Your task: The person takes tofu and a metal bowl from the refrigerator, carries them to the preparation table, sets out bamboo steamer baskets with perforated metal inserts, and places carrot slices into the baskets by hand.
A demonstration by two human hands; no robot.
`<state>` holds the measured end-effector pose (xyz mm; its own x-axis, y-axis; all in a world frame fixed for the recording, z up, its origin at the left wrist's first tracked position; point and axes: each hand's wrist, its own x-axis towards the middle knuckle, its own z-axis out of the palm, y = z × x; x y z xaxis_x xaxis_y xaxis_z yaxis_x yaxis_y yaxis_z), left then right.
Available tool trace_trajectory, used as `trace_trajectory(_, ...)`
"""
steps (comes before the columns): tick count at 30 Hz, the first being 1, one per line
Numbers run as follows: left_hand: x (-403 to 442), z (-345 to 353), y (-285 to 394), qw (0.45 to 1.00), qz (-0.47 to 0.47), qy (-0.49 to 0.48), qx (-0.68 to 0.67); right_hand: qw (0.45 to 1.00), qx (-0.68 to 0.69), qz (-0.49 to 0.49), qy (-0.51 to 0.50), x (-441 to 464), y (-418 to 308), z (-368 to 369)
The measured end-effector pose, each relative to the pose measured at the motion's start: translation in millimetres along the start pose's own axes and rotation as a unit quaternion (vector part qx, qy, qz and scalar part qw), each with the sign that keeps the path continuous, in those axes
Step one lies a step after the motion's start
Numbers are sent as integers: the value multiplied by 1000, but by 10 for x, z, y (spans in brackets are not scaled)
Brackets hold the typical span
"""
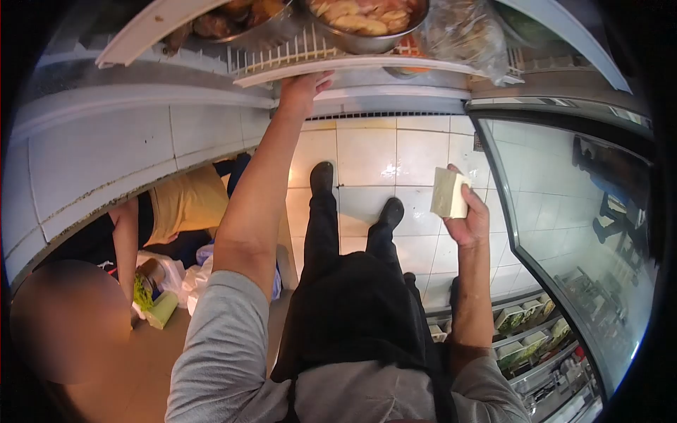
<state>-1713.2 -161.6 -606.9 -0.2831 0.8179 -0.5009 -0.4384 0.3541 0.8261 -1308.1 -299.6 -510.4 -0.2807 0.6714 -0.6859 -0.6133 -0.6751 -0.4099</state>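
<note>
Clasping a pale yellow block, the right hand has thumb and fingers clamped on its sides, above the tiled floor and well apart from the shelf. The left hand reaches to the front edge of that white shelf, left of its middle, fingertips partly hidden (whether they close on anything, one cannot tell). Near the middle of the front edge sits a metal bowl of pale pieces, with a plastic bag toward the right front corner. A glass door stands at right; at left, another person's arm hangs beside leafy greens.
</note>
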Motion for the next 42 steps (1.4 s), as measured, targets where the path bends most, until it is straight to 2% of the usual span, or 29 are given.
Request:
trace_trajectory(3, -4, -28, -206, 1000, 21, 9, 4, 1000, 1, -4, 4, -71, -34, 63)
trace_trajectory(5, -286, 3, -283, 995, 3, 86, 55, 1000, -13, -16, 4, -144, -61, 147)
trace_trajectory(7, -648, -8, -430, 984, -63, -42, 161, 998, -45, -35, 8, -254, -100, 265)
trace_trajectory(8, -1139, 276, -427, 989, -90, -38, 111, 997, -61, -38, 10, -330, -127, 350)
trace_trajectory(9, -1656, 566, -325, 987, -128, -72, 60, 996, -77, -41, 11, -425, -158, 450)
trace_trajectory(11, -2408, 853, -317, 957, -188, -217, -37, 994, -94, -55, -22, -603, -193, 619)
trace_trajectory(13, -2982, 1132, -240, 913, -177, -334, -157, 990, -119, -55, -51, -885, -298, 852)
trace_trajectory(15, -3451, 1376, 97, 909, -202, -318, -180, 983, -162, -62, -68, -1189, -425, 1075)
trace_trajectory(18, -3822, 1640, 554, 906, -168, -329, -208, 969, -208, -104, -89, -1586, -595, 1297)
trace_trajectory(21, -4045, 1854, 886, 921, -155, -301, -191, 940, -282, -155, -108, -1933, -804, 1533)
trace_trajectory(22, -4056, 1913, 968, 920, -139, -318, -183, 908, -354, -199, -98, -1988, -856, 1592)
trace_trajectory(23, -4057, 1950, 1028, 925, -137, -301, -185, 896, -383, -203, -98, -2128, -949, 1703)
trace_trajectory(24, -4096, 2004, 1132, 930, -138, -283, -188, 858, -446, -240, -92, -2323, -1065, 1843)
trace_trajectory(25, -4120, 2063, 1220, 929, -130, -296, -181, 814, -506, -273, -82, -2474, -1178, 1954)
trace_trajectory(26, -4163, 2133, 1330, 927, -129, -287, -205, 692, -609, -384, -65, -2506, -1244, 2020)
trace_trajectory(27, -4200, 2167, 1412, 925, -132, -275, -228, 689, -606, -392, -62, -2566, -1349, 2039)
trace_trajectory(29, -4104, 2175, 1444, 924, -138, -274, -230, 601, -658, -453, -17, -2752, -1612, 2207)
trace_trajectory(30, -4094, 2218, 1499, 915, -144, -287, -245, 605, -647, -465, -11, -2948, -1815, 2325)
trace_trajectory(32, -4004, 2225, 1535, 903, -161, -296, -266, 556, -624, -548, 33, -2881, -2148, 2327)
trace_trajectory(34, -3866, 2189, 1557, 904, -168, -289, -268, 548, -608, -572, 54, -3187, -2545, 2561)
trace_trajectory(36, -3706, 2139, 1585, 904, -177, -281, -269, 486, -592, -639, 71, -3333, -2922, 2849)
trace_trajectory(37, -3617, 2105, 1589, 906, -184, -274, -265, 508, -575, -637, 71, -3453, -3063, 3103)
trace_trajectory(39, -3457, 2021, 1629, 907, -194, -269, -259, 391, -579, -707, 110, -3399, -3390, 3587)
trace_trajectory(42, -3278, 1977, 1718, 899, -214, -263, -277, 377, -597, -686, 177, -3118, -3857, 4386)
